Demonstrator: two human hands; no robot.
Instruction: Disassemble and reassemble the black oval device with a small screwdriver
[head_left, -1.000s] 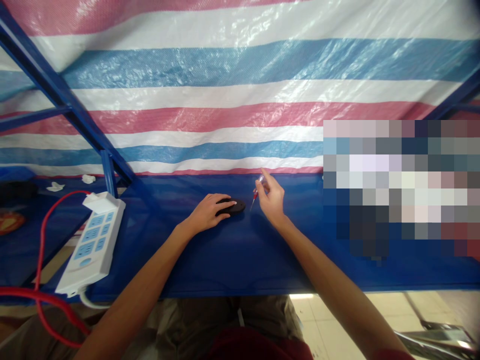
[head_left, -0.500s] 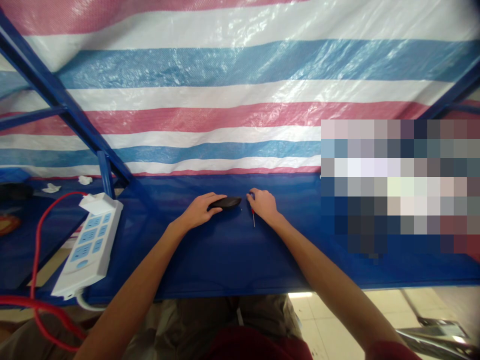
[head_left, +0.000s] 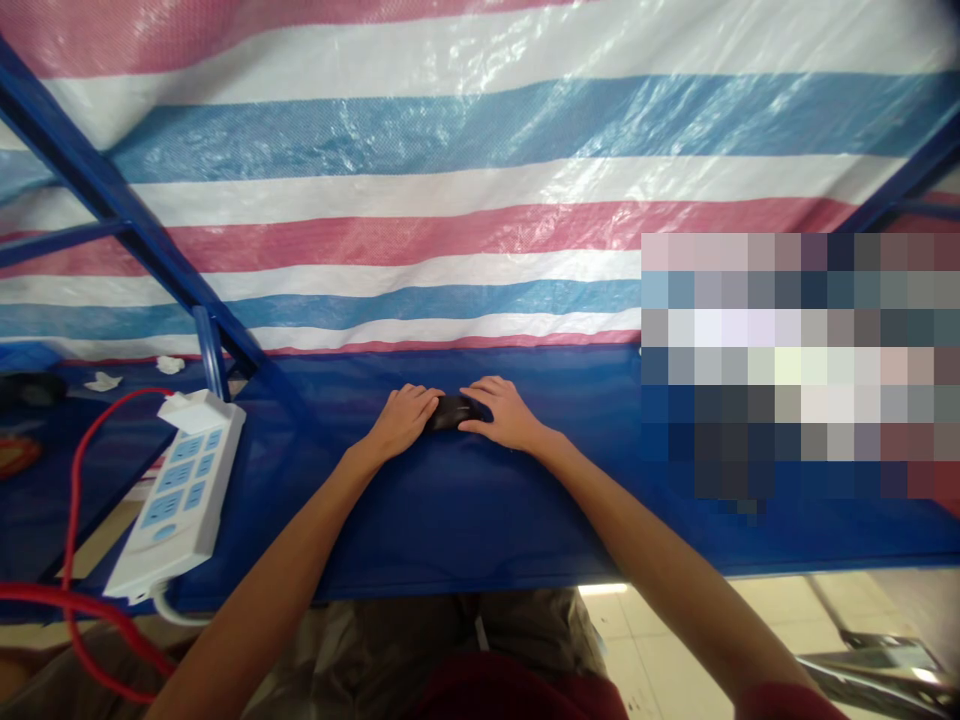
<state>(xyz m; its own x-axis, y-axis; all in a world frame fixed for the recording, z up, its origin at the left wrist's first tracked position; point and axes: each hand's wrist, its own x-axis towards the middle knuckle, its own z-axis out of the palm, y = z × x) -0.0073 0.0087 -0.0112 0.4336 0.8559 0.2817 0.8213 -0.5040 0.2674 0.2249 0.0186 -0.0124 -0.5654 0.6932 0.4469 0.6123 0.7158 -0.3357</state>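
Here, nearest the camera, the person's lap (head_left: 420,640) fills the lower edge, with pale floor tiles (head_left: 675,630) to its right. Both bare forearms reach forward over the front edge of a table covered in blue sheeting (head_left: 465,520). On the table's left part lies a white power strip (head_left: 184,485) with light-blue sockets, one plug seated at its far end; a red cable (head_left: 73,500) loops beside it and off the near edge.

Farther in, near the middle of the table, a black oval object (head_left: 450,412) rests on the sheeting. The left hand (head_left: 401,420) grips its left end and the right hand (head_left: 506,415) its right end, fingers curled against it from both sides, so that only the middle of the object shows.

Beyond, at left, a blue metal post (head_left: 214,350) stands on the table, with white scraps (head_left: 101,380) lying behind it. A tarpaulin (head_left: 480,200) striped pink, white and blue forms the backdrop. The area at right is pixelated and cannot be read.
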